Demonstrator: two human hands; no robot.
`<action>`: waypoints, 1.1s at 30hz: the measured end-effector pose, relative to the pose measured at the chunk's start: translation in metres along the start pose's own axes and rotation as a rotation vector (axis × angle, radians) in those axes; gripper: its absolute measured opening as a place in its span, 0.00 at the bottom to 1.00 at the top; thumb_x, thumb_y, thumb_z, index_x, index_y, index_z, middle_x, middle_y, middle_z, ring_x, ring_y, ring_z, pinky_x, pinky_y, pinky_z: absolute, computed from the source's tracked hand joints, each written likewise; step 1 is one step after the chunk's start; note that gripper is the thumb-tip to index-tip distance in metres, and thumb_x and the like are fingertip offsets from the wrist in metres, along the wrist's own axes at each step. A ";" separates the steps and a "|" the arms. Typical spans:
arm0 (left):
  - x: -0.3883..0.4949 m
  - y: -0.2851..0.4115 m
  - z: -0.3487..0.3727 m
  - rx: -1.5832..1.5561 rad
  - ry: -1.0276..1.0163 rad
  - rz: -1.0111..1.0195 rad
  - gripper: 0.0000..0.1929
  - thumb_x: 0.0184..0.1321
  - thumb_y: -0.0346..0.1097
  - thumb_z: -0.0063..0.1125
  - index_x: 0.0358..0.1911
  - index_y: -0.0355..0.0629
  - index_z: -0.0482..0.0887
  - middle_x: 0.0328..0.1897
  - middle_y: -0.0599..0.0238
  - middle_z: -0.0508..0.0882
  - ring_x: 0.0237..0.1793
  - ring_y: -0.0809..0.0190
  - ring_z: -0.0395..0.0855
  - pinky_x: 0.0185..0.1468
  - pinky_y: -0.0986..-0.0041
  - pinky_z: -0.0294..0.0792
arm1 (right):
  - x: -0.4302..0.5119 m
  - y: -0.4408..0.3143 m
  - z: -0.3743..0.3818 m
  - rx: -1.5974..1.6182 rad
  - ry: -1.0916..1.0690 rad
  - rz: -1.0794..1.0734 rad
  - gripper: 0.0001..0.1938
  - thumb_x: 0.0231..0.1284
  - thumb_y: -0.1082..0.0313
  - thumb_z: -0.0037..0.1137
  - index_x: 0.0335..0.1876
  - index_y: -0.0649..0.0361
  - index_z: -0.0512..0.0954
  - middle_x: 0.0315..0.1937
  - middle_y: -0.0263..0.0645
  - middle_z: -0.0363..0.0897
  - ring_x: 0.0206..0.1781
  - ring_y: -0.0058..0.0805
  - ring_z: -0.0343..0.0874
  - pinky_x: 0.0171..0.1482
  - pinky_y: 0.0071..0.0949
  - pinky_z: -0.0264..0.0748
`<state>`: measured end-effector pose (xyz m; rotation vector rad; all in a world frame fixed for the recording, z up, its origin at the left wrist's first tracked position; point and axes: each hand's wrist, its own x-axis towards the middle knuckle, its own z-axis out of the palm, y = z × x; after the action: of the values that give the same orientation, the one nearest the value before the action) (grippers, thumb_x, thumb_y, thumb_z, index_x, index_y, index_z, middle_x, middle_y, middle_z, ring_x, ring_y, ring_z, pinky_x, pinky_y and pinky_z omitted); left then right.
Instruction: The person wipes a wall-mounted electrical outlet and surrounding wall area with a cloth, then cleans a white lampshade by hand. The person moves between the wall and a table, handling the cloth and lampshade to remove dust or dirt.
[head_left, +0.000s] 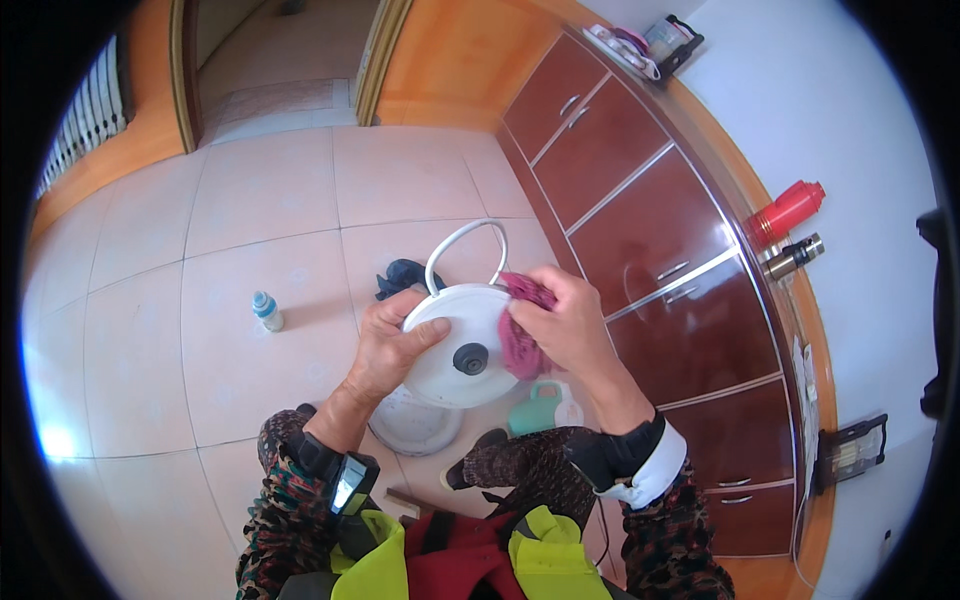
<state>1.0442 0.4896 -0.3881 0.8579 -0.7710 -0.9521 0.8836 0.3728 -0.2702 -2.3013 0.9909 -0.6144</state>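
Note:
A white round disc (442, 379) with a dark knob (471, 359) at its centre is tilted up in front of me. A bent white tube (454, 238) forms a loop at its far edge. My left hand (394, 341) grips the disc's left rim, thumb on the face and fingers behind. In my right hand (566, 315) is a bunched dark-pink cloth (523, 349), which lies against the disc's right side. Below the disc, a round whitish base (416, 431) rests on the floor, partly covered by it.
A mint-green jug (534, 414) lies on the floor near my foot. Beyond the disc is a dark crumpled cloth (401, 276). A small blue-capped bottle (268, 311) stands to the left. Dark-red cabinets (660, 247) line the right, with a red thermos flask (787, 214) on top.

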 end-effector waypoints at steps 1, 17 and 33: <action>-0.001 0.001 -0.002 -0.009 0.016 0.005 0.07 0.61 0.31 0.65 0.40 0.38 0.85 0.35 0.69 0.85 0.37 0.72 0.81 0.42 0.77 0.75 | -0.002 0.001 0.000 0.034 -0.021 0.014 0.11 0.49 0.65 0.60 0.36 0.62 0.82 0.29 0.47 0.83 0.31 0.39 0.84 0.38 0.31 0.78; -0.006 0.004 -0.011 -0.097 0.068 -0.021 0.08 0.61 0.32 0.65 0.41 0.38 0.85 0.36 0.67 0.86 0.36 0.70 0.82 0.41 0.76 0.76 | -0.014 -0.002 0.004 -0.360 0.099 -0.232 0.11 0.49 0.68 0.62 0.39 0.58 0.78 0.35 0.42 0.82 0.37 0.45 0.82 0.39 0.40 0.78; -0.007 0.005 -0.018 -0.262 0.049 -0.038 0.07 0.60 0.32 0.66 0.39 0.40 0.85 0.35 0.67 0.87 0.33 0.70 0.84 0.40 0.76 0.78 | 0.005 -0.018 -0.032 0.834 0.153 0.117 0.11 0.68 0.64 0.56 0.36 0.66 0.79 0.30 0.35 0.81 0.32 0.19 0.80 0.37 0.23 0.79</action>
<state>1.0588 0.5022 -0.3935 0.6665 -0.5747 -1.0364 0.8767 0.3691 -0.2338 -1.4691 0.7294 -0.9459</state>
